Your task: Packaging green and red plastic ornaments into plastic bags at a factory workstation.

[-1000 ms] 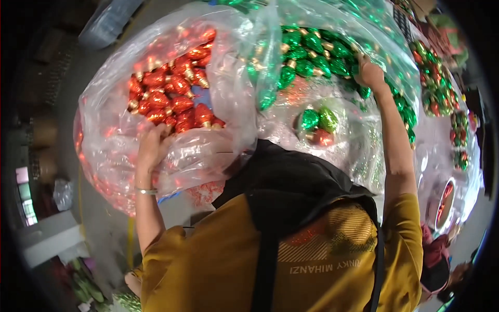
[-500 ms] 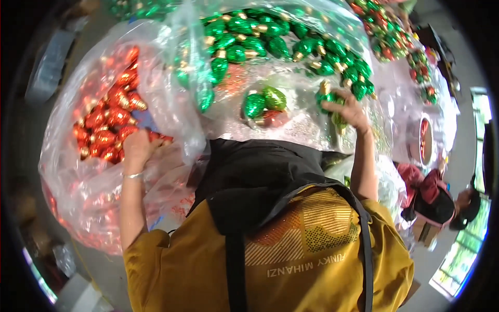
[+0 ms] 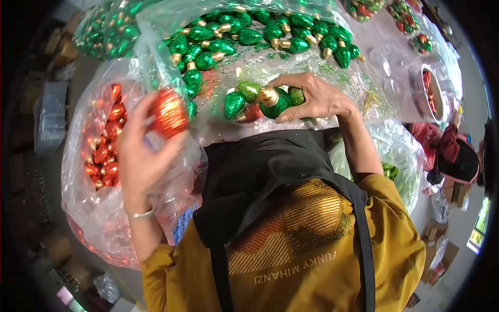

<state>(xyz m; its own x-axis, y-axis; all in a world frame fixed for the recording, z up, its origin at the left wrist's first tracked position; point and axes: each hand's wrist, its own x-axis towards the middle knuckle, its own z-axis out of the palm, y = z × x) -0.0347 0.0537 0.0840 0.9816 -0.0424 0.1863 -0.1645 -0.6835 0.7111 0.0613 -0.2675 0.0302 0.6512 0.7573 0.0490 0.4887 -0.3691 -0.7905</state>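
Note:
My left hand (image 3: 143,148), slightly blurred, grips a shiny red bulb-shaped ornament (image 3: 170,113) above the edge of a clear plastic bag of red ornaments (image 3: 104,151). My right hand (image 3: 319,99) holds a dark green glittery bulb ornament (image 3: 278,105) with its gold cap tilted up to the left. Tucked between the fingers and thumb is a lime green ornament (image 3: 296,95), partly hidden. Just left of that hand, a small group lies together: a dark green ornament (image 3: 234,104), a lime green ornament (image 3: 249,90) and a red ornament (image 3: 252,112). Clear plastic seems to surround them.
Many green ornaments (image 3: 249,36) spill from a clear bag along the table's far side. Loose glitter covers the table (image 3: 218,122). A white round tub (image 3: 439,99) with red inside and mixed ornament packs (image 3: 403,21) are at right. Another person (image 3: 452,151) is beyond.
My left hand has risen out of the red ornament bag with a red ornament. My right hand has moved left with its green ornaments, close to the small group.

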